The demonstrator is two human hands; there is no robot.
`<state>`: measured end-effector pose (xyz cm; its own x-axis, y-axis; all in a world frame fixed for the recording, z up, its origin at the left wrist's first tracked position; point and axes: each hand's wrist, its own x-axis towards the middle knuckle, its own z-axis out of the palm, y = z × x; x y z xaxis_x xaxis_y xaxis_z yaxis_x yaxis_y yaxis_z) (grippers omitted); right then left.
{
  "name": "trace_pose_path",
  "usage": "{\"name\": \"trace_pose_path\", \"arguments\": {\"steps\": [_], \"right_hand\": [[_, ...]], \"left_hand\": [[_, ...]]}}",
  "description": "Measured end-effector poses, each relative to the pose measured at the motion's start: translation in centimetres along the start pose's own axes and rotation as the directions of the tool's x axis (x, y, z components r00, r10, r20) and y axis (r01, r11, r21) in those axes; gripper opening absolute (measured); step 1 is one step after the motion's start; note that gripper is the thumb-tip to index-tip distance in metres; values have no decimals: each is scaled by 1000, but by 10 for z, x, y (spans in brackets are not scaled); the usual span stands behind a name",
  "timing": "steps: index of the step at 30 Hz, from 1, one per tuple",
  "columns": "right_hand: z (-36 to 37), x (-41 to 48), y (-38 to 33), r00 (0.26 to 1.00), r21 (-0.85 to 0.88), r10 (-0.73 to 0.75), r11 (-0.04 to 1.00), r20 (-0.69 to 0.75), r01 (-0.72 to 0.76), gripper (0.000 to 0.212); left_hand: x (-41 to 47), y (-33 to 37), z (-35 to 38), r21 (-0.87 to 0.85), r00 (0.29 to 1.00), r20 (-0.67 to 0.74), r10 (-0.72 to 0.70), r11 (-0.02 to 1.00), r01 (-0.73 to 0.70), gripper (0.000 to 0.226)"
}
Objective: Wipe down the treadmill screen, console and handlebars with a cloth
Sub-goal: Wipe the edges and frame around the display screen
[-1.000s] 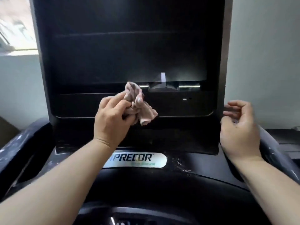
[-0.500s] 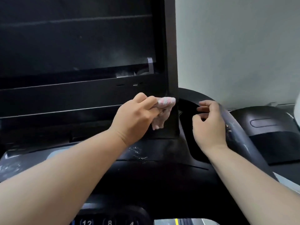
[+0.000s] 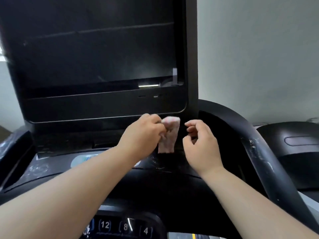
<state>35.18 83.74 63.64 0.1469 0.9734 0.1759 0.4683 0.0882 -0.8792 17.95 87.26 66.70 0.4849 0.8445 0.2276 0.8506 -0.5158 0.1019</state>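
Your left hand (image 3: 143,135) pinches the pink cloth (image 3: 168,135) against the screen (image 3: 96,54) frame's lower right corner (right hand (image 3: 202,145) loosely curled beside it, holding nothing).

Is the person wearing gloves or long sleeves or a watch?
No. The left arm and right arm are bare as far as the picture reaches, with no sleeves. The left grip and right grip are bare hands: no gloves, no rings seen, and no watch or bracelet on either wrist.

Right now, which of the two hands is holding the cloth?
The left hand: it grips the pink cloth below the screen. The right hand hangs beside it, fingers loosely curled, holding nothing.
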Motion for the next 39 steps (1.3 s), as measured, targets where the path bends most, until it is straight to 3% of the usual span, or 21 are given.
{"name": "trace_pose_path", "arguments": {"steps": [2, 3, 6, 9, 12, 14, 16, 18, 20, 23, 25, 28, 31, 34, 36, 39], "right_hand": [[4, 3, -1, 1000, 9, 9, 1000, 1, -9, 30], [6, 4, -1, 1000, 13, 26, 1000, 2, -26, 31], [14, 2, 4, 998, 6, 61, 998, 34, -61, 31], [22, -3, 2, 992, -30, 64, 998, 108, -61, 28], [24, -6, -7, 983, -54, 73, 996, 166, -65, 28], [27, -8, -15, 976, -94, 63, 995, 208, -45, 30], [34, -10, -25, 971, -108, 34, 994, 237, -9, 31], [49, -11, -36, 970, -99, 11, 995, 243, 14, 35], [70, -11, -51, 973, -138, 39, 990, 229, -7, 46], [110, -10, -75, 974, -381, 53, 924, 222, 36, 62], [134, -10, -88, 974, -493, 10, 863, 228, 107, 51], [151, -9, -92, 977, -528, -19, 839, 211, 131, 30], [145, -11, -82, 995, -454, 8, 890, 95, 36, 24], [121, -14, -70, 957, -280, 173, 930, -233, -236, 13], [112, -15, -71, 870, -163, 297, 909, -395, -384, 13], [134, -13, -89, 833, -159, 352, 878, -427, -452, 14]], "left_hand": [[-1, -9, 5, 12, 989, -148, 19, 1000, -18, 8], [-5, -14, 10, 38, 988, -152, 14, 999, -9, 4], [-10, -16, 18, 3, 990, -63, -127, 992, 128, 5], [-15, -17, 5, 16, 962, 120, -246, 969, 246, 14], [-21, -25, -11, 30, 916, 266, -299, 953, 302, 14], [-28, -27, -19, 24, 909, 277, -312, 948, 318, 18], [-39, -26, -24, -84, 913, 237, -332, 929, 360, 29], [-54, -28, -29, -309, 888, 229, -398, 835, 454, 38], [-70, -37, -35, -414, 862, 203, -465, 757, 506, 33], [-89, -63, -40, -400, 838, 44, -543, 760, 513, 15], [-101, -84, -44, -370, 801, -65, -596, 759, 535, 15], [-120, -117, -50, -319, 780, -124, -614, 769, 554, 20], [-140, -154, -58, -272, 780, -173, -601, 791, 548, 19], [-147, -196, -72, -250, 769, -240, -593, 803, 541, 16], [-147, -223, -81, -294, 715, -289, -637, 770, 567, 20], [-151, -256, -89, -384, 621, -333, -710, 703, 598, 35]]}}
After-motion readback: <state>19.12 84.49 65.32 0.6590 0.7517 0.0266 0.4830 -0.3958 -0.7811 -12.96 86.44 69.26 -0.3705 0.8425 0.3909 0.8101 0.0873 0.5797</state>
